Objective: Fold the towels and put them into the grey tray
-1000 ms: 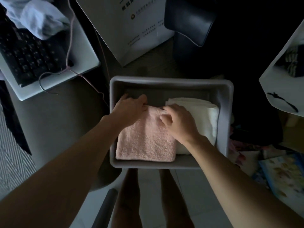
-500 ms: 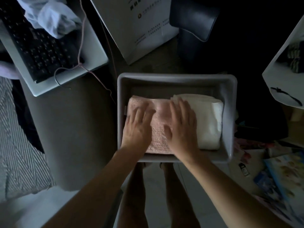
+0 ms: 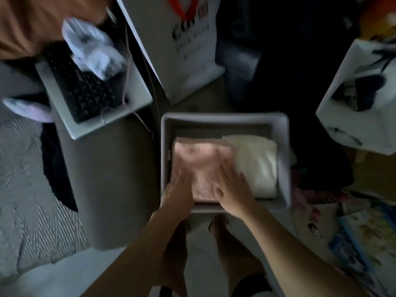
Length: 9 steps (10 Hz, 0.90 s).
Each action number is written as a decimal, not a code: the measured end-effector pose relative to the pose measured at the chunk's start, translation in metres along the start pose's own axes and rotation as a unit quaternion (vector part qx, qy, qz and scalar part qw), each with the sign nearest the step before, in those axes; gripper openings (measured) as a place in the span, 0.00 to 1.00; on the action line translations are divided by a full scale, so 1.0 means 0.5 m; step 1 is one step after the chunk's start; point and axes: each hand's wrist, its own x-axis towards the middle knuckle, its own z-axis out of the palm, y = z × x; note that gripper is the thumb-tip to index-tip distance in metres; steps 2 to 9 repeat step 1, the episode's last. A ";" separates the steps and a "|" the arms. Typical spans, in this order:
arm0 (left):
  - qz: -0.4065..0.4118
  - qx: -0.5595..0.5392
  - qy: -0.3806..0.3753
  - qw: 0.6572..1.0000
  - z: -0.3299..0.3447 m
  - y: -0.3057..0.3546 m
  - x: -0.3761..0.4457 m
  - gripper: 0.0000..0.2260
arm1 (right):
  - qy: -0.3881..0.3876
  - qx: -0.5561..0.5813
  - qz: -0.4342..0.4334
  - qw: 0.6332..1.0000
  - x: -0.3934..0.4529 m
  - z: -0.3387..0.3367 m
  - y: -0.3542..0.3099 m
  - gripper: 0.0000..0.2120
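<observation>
A folded pink towel (image 3: pixel 201 161) lies in the left half of the grey tray (image 3: pixel 222 120), beside a folded white towel (image 3: pixel 256 166) in the right half. My left hand (image 3: pixel 177 189) rests flat on the pink towel's near left corner, fingers spread. My right hand (image 3: pixel 232 187) lies flat on the pink towel's near right edge, close to the white towel. Neither hand grips anything. The frame is motion-blurred.
A laptop (image 3: pixel 90 93) with a crumpled white cloth (image 3: pixel 94 52) sits at the upper left on a grey surface (image 3: pixel 111 179). White paper bags stand behind the tray (image 3: pixel 180 46) and at the right (image 3: pixel 360 99). Magazines (image 3: pixel 364 243) lie at the lower right.
Both hands slid toward me along the pink towel, from its far edge to its near edge, flattening it. The view has shifted and the tray sits lower in frame.
</observation>
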 end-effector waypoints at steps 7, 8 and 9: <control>0.015 -0.157 0.055 0.986 -0.169 0.007 -0.141 0.18 | 0.091 0.211 0.006 0.973 -0.117 -0.143 -0.024 0.26; 0.015 -0.157 0.055 0.986 -0.169 0.007 -0.141 0.18 | 0.091 0.211 0.006 0.973 -0.117 -0.143 -0.024 0.26; 0.015 -0.157 0.055 0.986 -0.169 0.007 -0.141 0.18 | 0.091 0.211 0.006 0.973 -0.117 -0.143 -0.024 0.26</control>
